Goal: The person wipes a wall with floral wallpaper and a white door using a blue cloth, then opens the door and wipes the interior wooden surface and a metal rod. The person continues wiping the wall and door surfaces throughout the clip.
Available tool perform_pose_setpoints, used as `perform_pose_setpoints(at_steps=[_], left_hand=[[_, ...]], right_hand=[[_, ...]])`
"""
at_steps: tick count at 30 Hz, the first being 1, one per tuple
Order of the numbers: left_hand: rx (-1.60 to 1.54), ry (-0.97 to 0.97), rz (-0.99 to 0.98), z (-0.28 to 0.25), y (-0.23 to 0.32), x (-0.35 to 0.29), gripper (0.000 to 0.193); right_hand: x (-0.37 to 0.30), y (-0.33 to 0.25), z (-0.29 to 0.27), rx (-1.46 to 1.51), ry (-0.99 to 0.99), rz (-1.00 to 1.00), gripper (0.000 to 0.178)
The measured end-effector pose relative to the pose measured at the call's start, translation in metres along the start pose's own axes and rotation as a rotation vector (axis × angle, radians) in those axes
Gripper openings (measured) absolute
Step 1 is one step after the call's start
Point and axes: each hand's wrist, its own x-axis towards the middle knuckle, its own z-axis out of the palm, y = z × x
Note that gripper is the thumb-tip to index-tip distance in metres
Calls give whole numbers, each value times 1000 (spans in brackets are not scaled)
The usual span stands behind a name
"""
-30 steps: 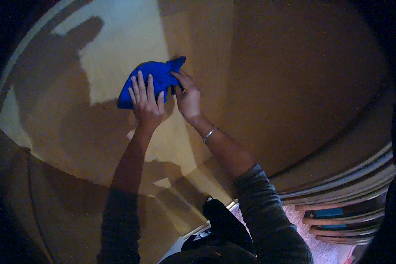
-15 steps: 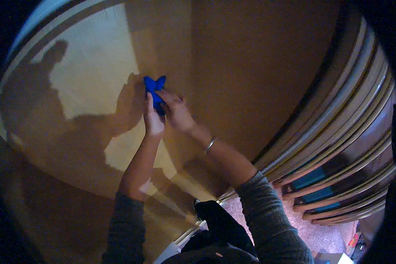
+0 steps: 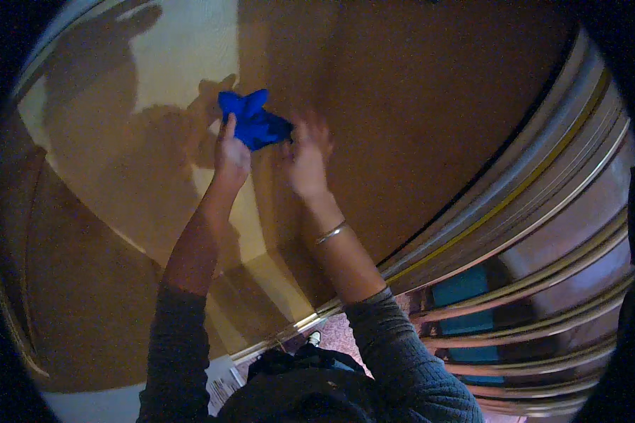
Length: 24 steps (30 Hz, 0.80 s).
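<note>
A piece of crumpled blue cloth (image 3: 250, 121) is stretched between my two hands, with two pointed folds sticking up at its left end. My left hand (image 3: 231, 151) is closed on its left side, the thumb laid up along the fabric. At the cloth's darker right end is my right hand (image 3: 308, 155), thumb and index finger meeting the fabric; its other fingers are raised and smeared by motion. A thin bracelet (image 3: 331, 233) circles my right wrist. What kind of cloth item it is does not show.
A tan wall-like surface (image 3: 416, 106) stands beyond my hands, with shadows of my arms on its lit left part. Slatted wooden rails (image 3: 536, 310) run along the right, a teal panel (image 3: 464, 303) behind them. Below are pink carpet (image 3: 342, 338), a shoe (image 3: 314, 338) and a printed white sheet (image 3: 222, 384).
My hands have moved apart and the blue cloth has spread out sideways between them. The right hand has shifted to the right. The whole view has also shifted.
</note>
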Motion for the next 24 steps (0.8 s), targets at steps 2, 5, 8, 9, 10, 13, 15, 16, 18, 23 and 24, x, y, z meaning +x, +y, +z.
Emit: perform_pose_setpoints(at_steps=[2, 5, 8, 9, 10, 13, 15, 16, 18, 23, 24], left_hand=[[134, 132, 1, 1, -12, -5, 66], [190, 286, 169, -11, -30, -14, 63], [333, 166, 215, -9, -61, -26, 70], [372, 114, 248, -4, -67, -29, 74], [448, 86, 255, -8, -76, -20, 72], [637, 195, 322, 8, -104, -12, 68], [669, 175, 290, 12, -130, -6, 70], [692, 165, 269, 8, -133, -3, 71], [1013, 96, 158, 3, -154, 10, 68], [1221, -32, 529, 1, -185, 13, 57], [1181, -81, 585, 4, -196, 7, 55]], right_hand=[[-7, 15, -4, 340, 192, 63, 59], [-29, 14, 18, 106, 152, 162, 61], [-72, 35, 5, 56, 364, 96, 65], [-83, 32, 4, 104, 410, 165, 65], [-90, 39, 14, 134, 406, 157, 65], [-126, 51, 16, 212, 386, 145, 68], [-154, 69, 17, 233, 348, 176, 70], [-172, 70, 20, 466, 323, 342, 71], [-187, 103, 39, 670, 327, 580, 73], [-203, 134, 55, -283, 764, 237, 71], [-210, 137, 50, -482, 804, 143, 73]])
